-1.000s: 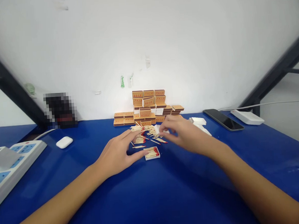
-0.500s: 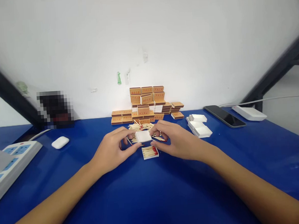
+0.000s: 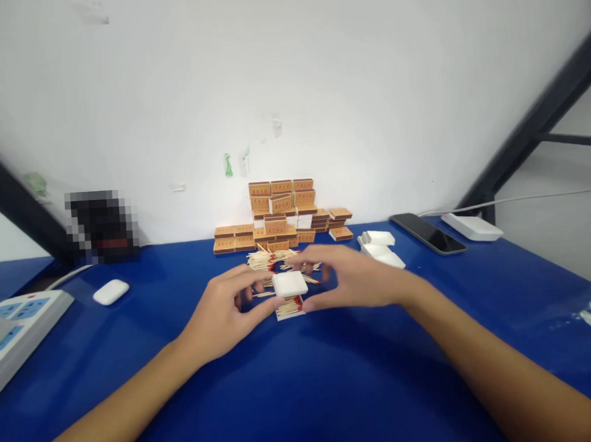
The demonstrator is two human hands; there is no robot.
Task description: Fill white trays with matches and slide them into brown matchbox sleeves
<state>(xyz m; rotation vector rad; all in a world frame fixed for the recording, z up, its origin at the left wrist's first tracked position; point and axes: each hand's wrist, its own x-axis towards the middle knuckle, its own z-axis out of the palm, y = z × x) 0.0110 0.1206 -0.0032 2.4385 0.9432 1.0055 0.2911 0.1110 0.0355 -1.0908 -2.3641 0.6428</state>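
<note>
A small white box piece point(image 3: 290, 284) is pinched at its left edge between the thumb and fingers of my left hand point(image 3: 235, 301). Just under and in front of it lies a white tray of red-tipped matches point(image 3: 289, 307), its back part covered by the piece. My right hand point(image 3: 346, 278) is at the right, fingers apart and slightly blurred, its thumb close to the tray's right edge. Loose matches point(image 3: 265, 259) are heaped behind both hands. Orange and brown matchboxes point(image 3: 281, 202) stand stacked against the wall.
White box pieces point(image 3: 381, 248) lie right of the hands, with a black phone point(image 3: 428, 233) and a white flat device point(image 3: 472, 226) beyond. At the left are a white earbud case point(image 3: 111, 292) and a power strip point(image 3: 26, 317) on the blue table point(image 3: 296, 394).
The white piece is now over the back of the match tray. My right hand's fingers have opened away from the piece. The whole view has shifted slightly.
</note>
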